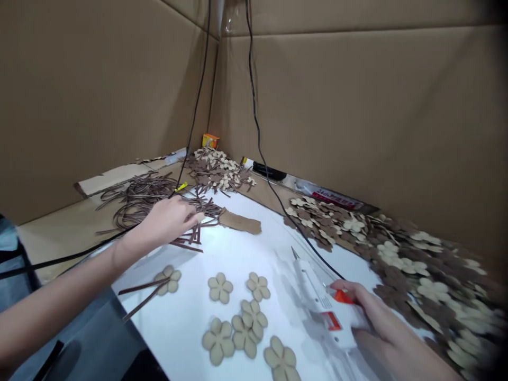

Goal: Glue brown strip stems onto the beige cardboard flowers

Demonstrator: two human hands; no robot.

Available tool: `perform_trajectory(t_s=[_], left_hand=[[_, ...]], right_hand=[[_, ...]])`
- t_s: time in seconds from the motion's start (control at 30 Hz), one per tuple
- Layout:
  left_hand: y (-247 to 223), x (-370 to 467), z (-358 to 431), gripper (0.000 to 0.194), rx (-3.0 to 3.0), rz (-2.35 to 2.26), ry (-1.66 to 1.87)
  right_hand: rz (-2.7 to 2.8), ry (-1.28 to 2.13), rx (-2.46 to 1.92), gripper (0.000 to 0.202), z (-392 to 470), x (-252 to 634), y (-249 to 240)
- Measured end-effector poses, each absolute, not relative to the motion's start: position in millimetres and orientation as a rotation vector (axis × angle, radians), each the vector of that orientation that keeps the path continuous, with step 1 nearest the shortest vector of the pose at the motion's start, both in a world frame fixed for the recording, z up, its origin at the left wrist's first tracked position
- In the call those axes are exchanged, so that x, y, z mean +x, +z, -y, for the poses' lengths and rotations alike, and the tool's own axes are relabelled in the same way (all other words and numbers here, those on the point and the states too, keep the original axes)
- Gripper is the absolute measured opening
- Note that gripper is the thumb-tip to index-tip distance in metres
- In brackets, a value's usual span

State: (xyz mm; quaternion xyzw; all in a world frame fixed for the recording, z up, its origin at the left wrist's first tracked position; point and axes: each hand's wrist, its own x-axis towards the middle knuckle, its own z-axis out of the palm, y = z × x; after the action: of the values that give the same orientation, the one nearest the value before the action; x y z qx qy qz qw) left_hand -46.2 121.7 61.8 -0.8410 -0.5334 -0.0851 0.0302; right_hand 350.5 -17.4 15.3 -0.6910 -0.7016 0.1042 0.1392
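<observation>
My right hand point(369, 312) is wrapped round a white glue gun point(321, 296) with red-orange parts, its metal nozzle pointing up and left over the white board point(178, 317). At the pile of thin brown strips point(135, 203), my left hand point(172, 217) reaches in with bent fingers; whatever they pinch is too small to make out. Several beige five-petal flowers point(220, 287) lie on the board's front half. One flower point(170, 279) at the left has two brown strips lying across it.
Brown and beige flower pieces point(397, 264) are heaped along the right, with another heap point(218, 166) at the back corner. A brown scrap point(240, 221) lies mid-board. Black cords point(254, 95) hang down; cardboard walls point(357, 106) enclose the back. An orange box point(210, 141) sits in the corner.
</observation>
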Motion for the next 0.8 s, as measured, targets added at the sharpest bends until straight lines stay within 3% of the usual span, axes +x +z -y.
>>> perform_trajectory(t_s=[0.2,0.4,0.8], left_hand=[[48,-27,-158,0.043,-2.567,1.75,-0.167],[38,-16,-168,0.023,-2.567,1.738,-0.138],[58,-45,-182,0.026,-2.452,1.91,-0.452]], right_hand=[[2.043,0.305,-2.068,0.053,-5,363,4],[2.096,0.29,-2.02,0.056,-15,364,1],[2.277,0.116,-1.972,0.063,-31,361,-2]])
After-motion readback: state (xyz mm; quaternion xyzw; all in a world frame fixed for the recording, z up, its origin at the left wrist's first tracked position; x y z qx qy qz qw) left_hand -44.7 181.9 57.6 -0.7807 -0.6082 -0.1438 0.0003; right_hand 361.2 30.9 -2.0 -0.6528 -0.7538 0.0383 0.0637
